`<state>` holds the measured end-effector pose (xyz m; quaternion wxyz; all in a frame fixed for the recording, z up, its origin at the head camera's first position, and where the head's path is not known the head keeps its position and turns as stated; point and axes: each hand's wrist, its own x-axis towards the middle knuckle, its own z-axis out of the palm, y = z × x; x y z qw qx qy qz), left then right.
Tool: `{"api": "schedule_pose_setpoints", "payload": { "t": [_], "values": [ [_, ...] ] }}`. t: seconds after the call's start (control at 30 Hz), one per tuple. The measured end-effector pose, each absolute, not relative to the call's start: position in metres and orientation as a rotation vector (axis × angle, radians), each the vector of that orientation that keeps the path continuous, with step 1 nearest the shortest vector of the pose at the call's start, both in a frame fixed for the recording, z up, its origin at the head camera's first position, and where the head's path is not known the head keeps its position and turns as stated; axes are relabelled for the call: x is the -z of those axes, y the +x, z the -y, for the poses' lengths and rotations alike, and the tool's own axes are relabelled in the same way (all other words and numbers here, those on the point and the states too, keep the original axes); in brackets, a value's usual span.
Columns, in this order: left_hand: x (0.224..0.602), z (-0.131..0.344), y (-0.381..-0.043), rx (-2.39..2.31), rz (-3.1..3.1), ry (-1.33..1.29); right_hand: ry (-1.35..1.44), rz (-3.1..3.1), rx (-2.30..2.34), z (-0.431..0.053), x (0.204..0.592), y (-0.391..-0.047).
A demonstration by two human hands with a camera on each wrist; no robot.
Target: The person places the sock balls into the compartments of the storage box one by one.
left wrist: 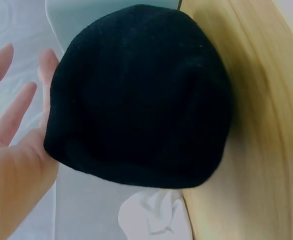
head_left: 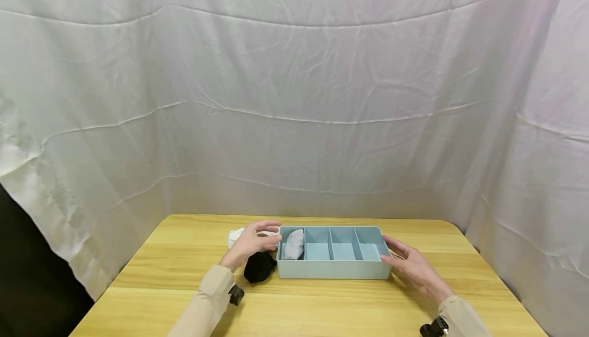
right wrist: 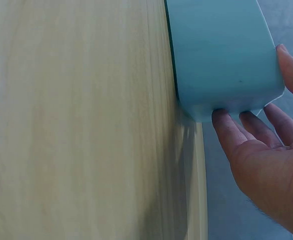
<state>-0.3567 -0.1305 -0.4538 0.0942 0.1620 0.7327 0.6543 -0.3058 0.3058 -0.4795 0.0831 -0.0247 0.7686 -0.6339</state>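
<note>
A pale blue box divided into several compartments stands on the table. In its leftmost compartment lies a grey rolled cloth bundle, perhaps a sock. My left hand is at the box's left end, fingers spread and loosely bent, holding nothing; whether its fingertips touch the rim I cannot tell. Beside that hand sits a black cloth bundle, large in the left wrist view. A white cloth bundle lies behind it, partly hidden by the hand in the head view. My right hand touches the box's right end with extended fingers.
The wooden table has rounded far corners, and its back edge runs a little behind the box. Pale curtains hang around the back and sides. A dark area shows beyond the table at the left.
</note>
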Motion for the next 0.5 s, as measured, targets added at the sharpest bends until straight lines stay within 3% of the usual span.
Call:
{"api": "schedule_pose_setpoints", "payload": {
  "t": [0.5],
  "values": [
    [0.464,0.148,-0.347,-1.895,-2.380,0.524,-0.076,-2.298,1.886,-0.306,0.481,-0.306]
  ]
}}
